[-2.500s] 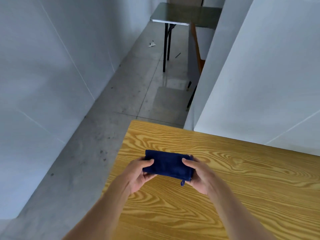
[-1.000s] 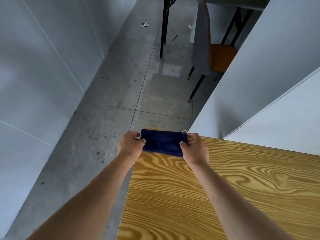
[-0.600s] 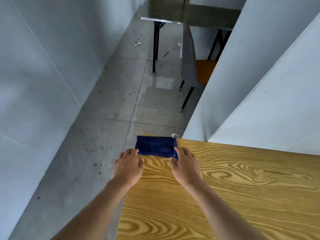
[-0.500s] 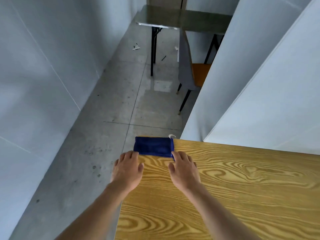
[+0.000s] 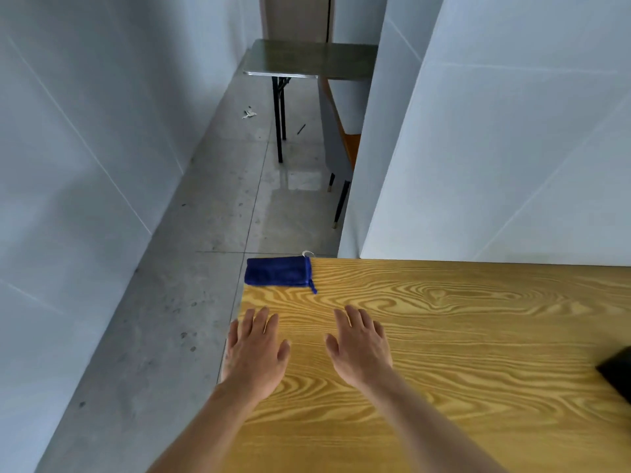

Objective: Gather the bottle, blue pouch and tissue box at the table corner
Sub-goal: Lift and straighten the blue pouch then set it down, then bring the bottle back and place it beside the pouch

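The blue pouch (image 5: 277,272) lies flat on the far left corner of the wooden table (image 5: 461,336), its drawstring trailing off its right end. My left hand (image 5: 255,349) hovers palm down, fingers spread, a short way nearer than the pouch and close to the table's left edge. My right hand (image 5: 360,346) is beside it, also palm down and empty. Neither hand touches the pouch. No bottle or tissue box can be seen.
A dark object (image 5: 618,377) pokes in at the table's right edge. White partition walls (image 5: 495,148) stand behind the table. Left of the table is bare concrete floor (image 5: 191,268). Farther back stand a small folding table (image 5: 307,59) and a chair (image 5: 336,145).
Both hands carried the pouch to the far left corner, set it down, let go and drew back toward me. The pouch now lies alone at the corner.
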